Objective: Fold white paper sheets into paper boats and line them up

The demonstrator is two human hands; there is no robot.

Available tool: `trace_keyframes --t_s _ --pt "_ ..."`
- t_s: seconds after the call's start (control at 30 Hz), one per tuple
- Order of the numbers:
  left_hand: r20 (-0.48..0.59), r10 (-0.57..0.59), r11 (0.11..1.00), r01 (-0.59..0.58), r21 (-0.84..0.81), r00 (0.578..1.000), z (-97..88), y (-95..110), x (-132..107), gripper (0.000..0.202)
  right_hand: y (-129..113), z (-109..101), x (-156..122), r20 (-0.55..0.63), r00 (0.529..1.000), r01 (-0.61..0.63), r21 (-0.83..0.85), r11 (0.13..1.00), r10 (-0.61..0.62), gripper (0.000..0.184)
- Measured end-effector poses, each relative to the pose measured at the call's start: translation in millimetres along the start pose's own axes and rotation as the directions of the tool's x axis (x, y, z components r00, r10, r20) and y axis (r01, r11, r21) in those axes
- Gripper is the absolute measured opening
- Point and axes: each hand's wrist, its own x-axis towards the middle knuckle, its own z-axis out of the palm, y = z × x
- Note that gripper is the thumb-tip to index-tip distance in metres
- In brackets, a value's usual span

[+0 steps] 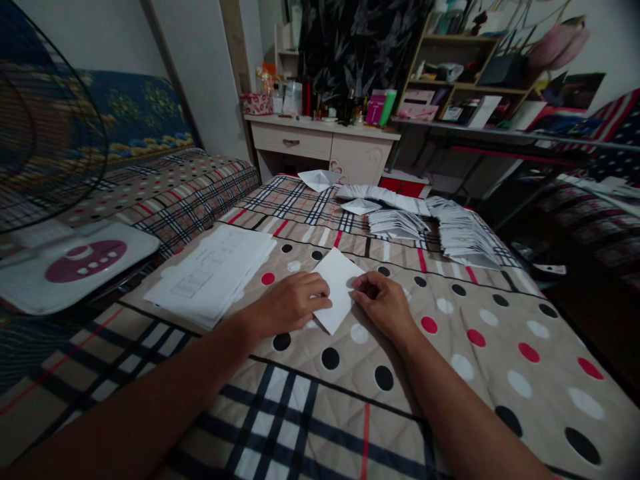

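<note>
A small folded sheet of white paper (336, 288) lies turned like a diamond on the patterned bedspread (300, 353). My left hand (295, 300) is closed at its left corner, thumb and fingers pinching the edge. At the opposite corner, my right hand (383, 300) pinches the paper between thumb and curled fingers. To the left of my hands lies a stack of printed sheets (213, 267), its top page showing text and a table. Farther off, folded white papers (465, 233) are packed in a curved row, with a shorter bundle (397, 224) inside the curve.
Two loose folded papers (319, 179) lie near the bed's far end. A fan (45, 133) on a white base (85, 260) stands at the left. Beyond the bed are a white dresser (305, 140) with bottles and, to its right, a shelf (460, 83) over a desk.
</note>
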Motion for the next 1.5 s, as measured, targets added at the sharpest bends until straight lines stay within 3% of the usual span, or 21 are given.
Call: trace_keyframes --t_s 0.1,0.2,0.43,0.73,0.93,1.07,1.2,1.37,1.5 --pt "0.039 0.047 0.998 -0.045 -0.034 0.998 -0.7 5.5 2.0 0.019 0.9 -1.4 2.6 0.051 0.998 -0.048 0.168 0.985 0.040 0.014" --pt "0.068 0.043 0.999 -0.040 -0.034 0.997 -1.0 8.1 3.3 0.018 -2.5 -4.9 3.1 0.118 0.991 -0.092 0.227 0.970 0.066 0.014" --pt "0.110 0.033 0.999 -0.029 -0.036 0.993 -0.4 7.8 3.3 0.021 -9.7 -8.8 2.5 0.172 0.984 -0.072 0.124 0.990 0.050 0.010" --pt "0.053 0.056 0.998 -0.056 -0.007 0.997 3.3 13.4 8.0 0.014 -5.4 -8.5 4.0 0.210 0.978 -0.045 0.135 0.990 0.016 0.010" --pt "-0.015 -0.124 0.988 0.122 -0.100 0.992 9.7 17.6 11.1 0.015 -7.6 -9.7 4.3 0.225 0.974 -0.062 0.158 0.985 0.025 0.007" --pt "-0.020 -0.251 0.957 0.245 -0.158 0.968 12.4 17.8 8.0 0.024 -9.5 -11.2 3.7 0.231 0.972 -0.082 0.172 0.982 0.041 0.006" --pt "0.005 -0.359 0.927 0.358 -0.114 0.933 10.5 18.6 6.6 0.028 -9.1 -11.0 3.4 0.231 0.972 -0.080 0.140 0.987 0.046 0.005" --pt "0.040 -0.452 0.889 0.454 -0.062 0.891 6.1 21.9 9.8 0.028 -8.1 -10.6 4.0 0.216 0.976 -0.057 0.113 0.992 0.031 0.004" --pt "0.023 -0.470 0.879 0.471 -0.081 0.882 7.2 20.6 8.2 0.026 -9.3 -10.8 4.3 0.222 0.974 -0.066 0.107 0.992 0.041 0.004"
